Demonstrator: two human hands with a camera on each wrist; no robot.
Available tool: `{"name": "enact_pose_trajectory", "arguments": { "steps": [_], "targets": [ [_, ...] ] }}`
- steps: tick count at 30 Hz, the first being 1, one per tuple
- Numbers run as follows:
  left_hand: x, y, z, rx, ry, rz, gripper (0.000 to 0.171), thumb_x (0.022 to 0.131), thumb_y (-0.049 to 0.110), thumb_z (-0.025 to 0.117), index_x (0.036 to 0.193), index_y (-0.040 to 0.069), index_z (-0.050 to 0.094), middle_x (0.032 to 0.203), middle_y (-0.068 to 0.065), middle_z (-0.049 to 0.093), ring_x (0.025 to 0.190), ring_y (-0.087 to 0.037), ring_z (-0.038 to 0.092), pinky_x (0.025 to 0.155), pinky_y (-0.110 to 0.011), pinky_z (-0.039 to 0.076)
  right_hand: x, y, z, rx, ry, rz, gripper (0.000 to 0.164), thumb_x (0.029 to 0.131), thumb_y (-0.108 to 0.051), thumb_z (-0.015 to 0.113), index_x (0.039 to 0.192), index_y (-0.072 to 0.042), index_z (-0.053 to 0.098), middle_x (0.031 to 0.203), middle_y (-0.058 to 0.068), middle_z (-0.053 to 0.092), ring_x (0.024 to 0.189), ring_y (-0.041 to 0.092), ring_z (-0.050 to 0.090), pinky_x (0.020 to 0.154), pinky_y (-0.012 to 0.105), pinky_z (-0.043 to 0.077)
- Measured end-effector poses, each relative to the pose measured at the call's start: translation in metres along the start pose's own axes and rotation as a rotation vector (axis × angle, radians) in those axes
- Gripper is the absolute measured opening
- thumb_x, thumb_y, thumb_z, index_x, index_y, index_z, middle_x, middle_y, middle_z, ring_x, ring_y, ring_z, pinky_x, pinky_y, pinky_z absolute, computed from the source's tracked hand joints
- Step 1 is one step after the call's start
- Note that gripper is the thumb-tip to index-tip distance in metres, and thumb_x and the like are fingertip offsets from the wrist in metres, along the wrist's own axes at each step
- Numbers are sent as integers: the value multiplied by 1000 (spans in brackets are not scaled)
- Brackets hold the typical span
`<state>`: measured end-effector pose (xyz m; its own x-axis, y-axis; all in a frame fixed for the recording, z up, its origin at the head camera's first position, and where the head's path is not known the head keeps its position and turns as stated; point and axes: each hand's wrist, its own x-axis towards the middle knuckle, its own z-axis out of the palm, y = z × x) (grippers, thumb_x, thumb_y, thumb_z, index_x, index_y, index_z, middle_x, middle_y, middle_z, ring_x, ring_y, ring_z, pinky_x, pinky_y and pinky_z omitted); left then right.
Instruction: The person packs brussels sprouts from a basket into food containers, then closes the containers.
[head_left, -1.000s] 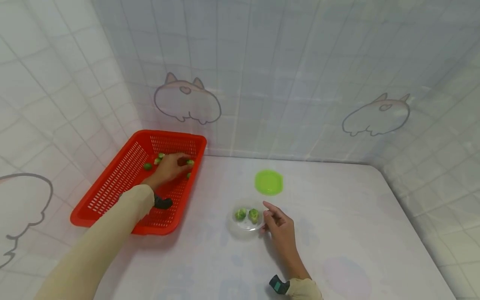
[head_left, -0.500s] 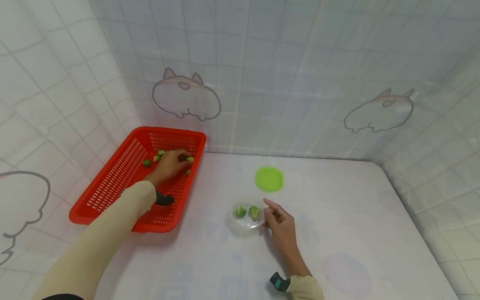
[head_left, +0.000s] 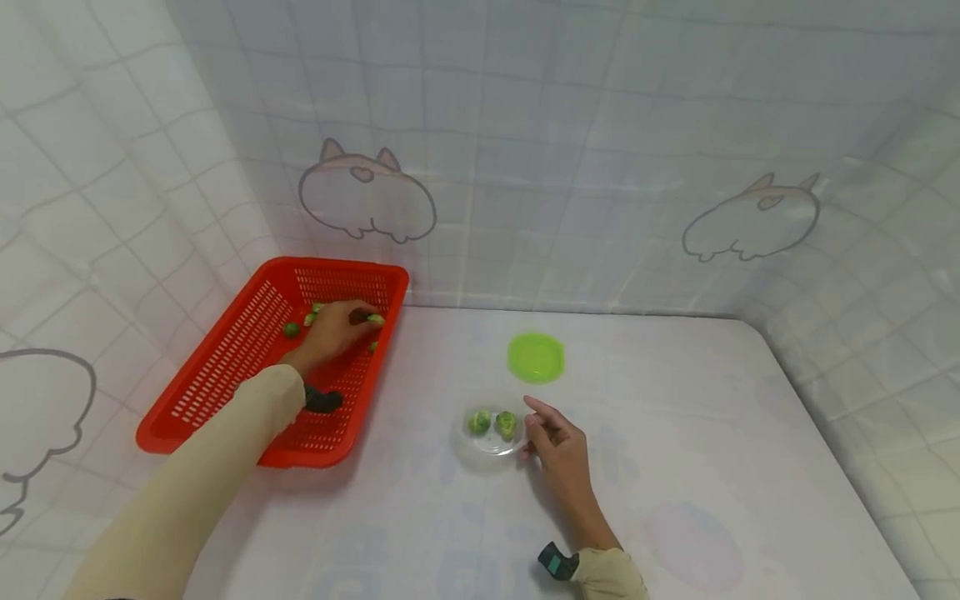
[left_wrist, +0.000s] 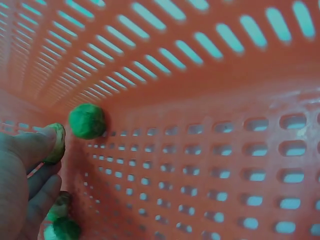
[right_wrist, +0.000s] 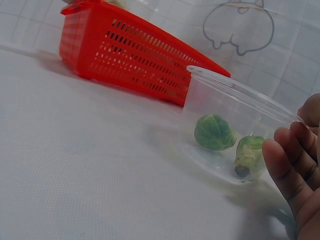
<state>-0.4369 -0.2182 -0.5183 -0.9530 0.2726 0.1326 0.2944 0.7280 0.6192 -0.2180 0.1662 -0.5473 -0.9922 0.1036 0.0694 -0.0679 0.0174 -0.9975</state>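
Note:
My left hand (head_left: 330,335) is down inside the red plastic basket (head_left: 303,457). Between its thumb and fingers it pinches a Brussels sprout (left_wrist: 58,143), near the basket's right wall. More sprouts lie around that hand, one green sprout (left_wrist: 87,121) just beyond the fingertips in the left wrist view. On the table, a clear round plastic tub (right_wrist: 220,92) holds two Brussels sprouts, one rounded sprout (right_wrist: 214,132) and one showing its cut stem (right_wrist: 242,171). My right hand (head_left: 564,458) grips the tub's right rim, fingers against the outer wall and thumb at the top.
A bright green flat round piece (head_left: 536,358) lies on the white table (head_left: 697,417) behind the tub. Tile-patterned sheeting (head_left: 555,167) rises at the back and both sides. The basket stands at the left, close to the back sheeting.
The camera view has shifted slightly. My left hand stays in the basket at the same sprout, and my right hand stays at the tub.

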Motion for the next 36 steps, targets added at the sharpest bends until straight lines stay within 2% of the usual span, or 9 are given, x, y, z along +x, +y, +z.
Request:
{"name": "enact_pose_trajectory", "arguments": {
  "steps": [4, 8, 13, 19, 24, 26, 30, 36],
  "targets": [
    [-5, 3, -7, -29, 13, -16, 34, 95, 25, 71, 127, 11, 68, 124, -11, 69, 118, -33, 63, 102, -55, 49, 1, 0, 0, 1, -13, -4, 33, 100, -5, 60, 133, -2, 64, 92, 22, 63, 67, 26, 63, 63, 31, 59],
    [-9, 5, -11, -26, 52, -2, 32, 95, 19, 72, 125, 9, 68, 122, -12, 70, 115, -33, 66, 97, -52, 53, 1, 0, 0, -1, -16, 1, 33, 100, -4, 59, 133, -2, 63, 98, 30, 62, 68, 28, 63, 63, 33, 59],
    [-18, 9, -16, -35, 92, 11, 30, 95, 16, 72, 124, 10, 69, 121, -10, 71, 112, -31, 68, 92, -50, 56, -1, 1, 0, 6, -8, -6, 33, 100, -4, 60, 133, -2, 63, 96, 30, 62, 68, 30, 63, 63, 33, 59],
    [-32, 13, -24, -74, 110, -1, 29, 95, 26, 72, 123, 19, 70, 121, -3, 71, 111, -26, 67, 91, -47, 56, -3, 2, 1, 29, -3, 3, 33, 100, -4, 60, 132, -1, 64, 97, 31, 61, 65, 21, 63, 62, 30, 59],
    [-43, 18, -31, -125, 126, 6, 31, 93, 37, 72, 121, 24, 70, 117, 0, 71, 108, -24, 67, 83, -32, 58, -4, 1, 1, 21, -7, 7, 33, 100, -4, 60, 133, -2, 63, 98, 32, 60, 66, 20, 63, 62, 28, 58],
    [-46, 21, -32, -150, 126, 7, 34, 92, 41, 71, 122, 24, 70, 117, 0, 71, 106, -25, 66, 80, -28, 58, -4, 1, 1, 15, -7, 3, 33, 100, -5, 60, 133, -2, 63, 98, 32, 61, 66, 20, 63, 62, 28, 58],
    [-52, 30, -34, -180, 137, -2, 33, 93, 40, 71, 123, 26, 68, 115, 1, 71, 103, -24, 66, 78, -28, 59, -5, 1, 1, 10, -7, -6, 33, 100, -4, 60, 133, -2, 63, 96, 31, 61, 65, 22, 63, 61, 29, 58],
    [-59, 52, -30, -161, 152, 23, 32, 92, 45, 71, 122, 31, 69, 114, 7, 70, 101, -15, 66, 80, -25, 58, -5, 2, 1, 7, -3, -15, 33, 100, -4, 60, 133, 0, 63, 92, 26, 62, 65, 25, 63, 61, 30, 58]
  ]
}}
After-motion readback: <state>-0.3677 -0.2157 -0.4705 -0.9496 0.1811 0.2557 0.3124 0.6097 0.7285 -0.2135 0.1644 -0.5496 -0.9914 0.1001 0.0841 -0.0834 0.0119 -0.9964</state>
